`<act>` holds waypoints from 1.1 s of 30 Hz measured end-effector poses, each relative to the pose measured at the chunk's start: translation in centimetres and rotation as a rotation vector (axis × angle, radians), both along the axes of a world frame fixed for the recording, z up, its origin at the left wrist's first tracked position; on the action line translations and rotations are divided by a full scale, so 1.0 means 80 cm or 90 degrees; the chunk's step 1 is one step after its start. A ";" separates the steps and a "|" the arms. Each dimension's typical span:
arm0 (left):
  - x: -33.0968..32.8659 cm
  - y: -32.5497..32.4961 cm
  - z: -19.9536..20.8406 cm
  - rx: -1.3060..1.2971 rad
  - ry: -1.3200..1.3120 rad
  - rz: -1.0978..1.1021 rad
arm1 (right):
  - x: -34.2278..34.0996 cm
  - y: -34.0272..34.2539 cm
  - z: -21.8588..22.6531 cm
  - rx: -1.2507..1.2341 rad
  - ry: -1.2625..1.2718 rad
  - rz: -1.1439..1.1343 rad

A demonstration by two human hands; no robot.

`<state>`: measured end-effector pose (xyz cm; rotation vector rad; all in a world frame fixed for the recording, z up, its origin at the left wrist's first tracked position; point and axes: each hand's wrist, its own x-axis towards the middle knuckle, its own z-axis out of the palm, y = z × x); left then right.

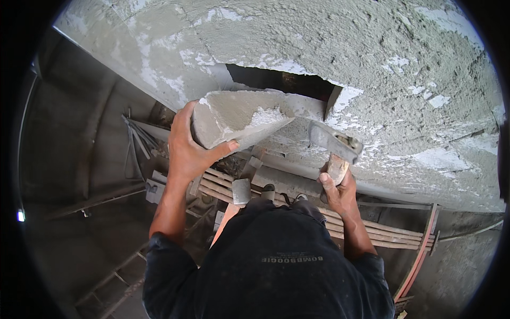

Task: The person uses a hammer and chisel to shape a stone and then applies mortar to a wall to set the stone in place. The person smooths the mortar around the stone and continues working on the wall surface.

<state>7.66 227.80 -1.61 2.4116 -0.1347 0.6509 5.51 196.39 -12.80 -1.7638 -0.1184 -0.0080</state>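
Note:
My left hand point(192, 146) grips a broken, wedge-shaped piece of grey block point(241, 114) by its left end, with the thumb along its lower edge. White patches mark the piece's face, and it sits at the lower rim of a dark hole point(289, 82) in the wall. Whether it rests on that rim cannot be told. My right hand point(341, 190) is closed round the short wooden handle of a hammer point(334, 142). The worn grey metal head is up, close to the wall, right of the block piece and apart from it.
Rough grey plaster with white patches covers the wall point(404, 58). Below me run several bamboo poles point(382, 236) of a scaffold, with an orange upright point(417, 260) at the right. A small grey block point(241, 191) is near my feet. Metal bars point(139, 141) lean at the left.

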 end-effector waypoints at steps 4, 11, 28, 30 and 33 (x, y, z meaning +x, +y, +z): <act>0.000 -0.020 0.012 0.066 -0.007 -0.021 | 0.020 0.003 0.008 -0.054 0.081 0.015; 0.002 -0.030 0.021 0.143 -0.016 -0.050 | 0.012 0.028 0.062 -0.061 -0.300 0.117; 0.004 -0.030 0.029 0.247 -0.020 -0.084 | 0.037 0.024 -0.004 -0.078 0.033 0.039; 0.002 -0.024 0.025 0.233 -0.004 -0.093 | 0.033 0.033 0.039 0.021 -0.143 0.009; 0.004 -0.020 0.026 0.234 -0.001 -0.113 | 0.044 0.041 0.038 0.037 -0.215 0.053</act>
